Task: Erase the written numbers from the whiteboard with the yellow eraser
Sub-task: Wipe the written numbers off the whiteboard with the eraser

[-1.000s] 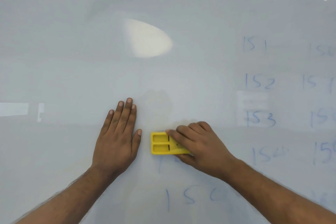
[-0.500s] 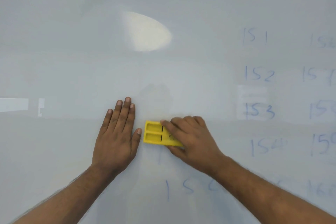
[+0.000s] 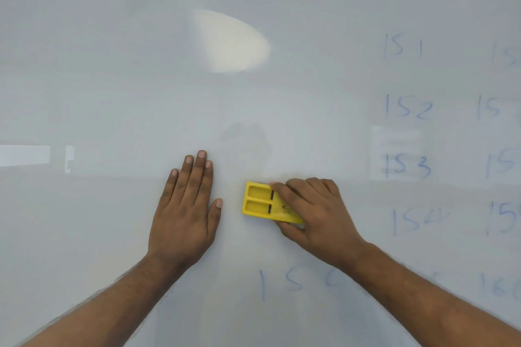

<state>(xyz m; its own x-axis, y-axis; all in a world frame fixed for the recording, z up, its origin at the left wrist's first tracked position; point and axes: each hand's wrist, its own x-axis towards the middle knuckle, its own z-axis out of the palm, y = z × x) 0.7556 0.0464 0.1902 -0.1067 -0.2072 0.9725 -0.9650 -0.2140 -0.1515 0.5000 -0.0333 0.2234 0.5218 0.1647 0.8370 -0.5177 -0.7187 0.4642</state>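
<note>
The right hand [image 3: 315, 211] is clamped on the yellow eraser [image 3: 263, 202] and presses it on the whiteboard [image 3: 112, 65], above the blue number 156 [image 3: 296, 282], while the left hand [image 3: 186, 205] lies flat beside it with fingers spread open, holding nothing.

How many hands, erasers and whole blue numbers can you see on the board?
Hands: 2, left hand and right hand
Yellow eraser: 1
Whole blue numbers: 4, 151, 152, 153, 154
Total: 7
Other numbers are half hidden or cut off.
</note>
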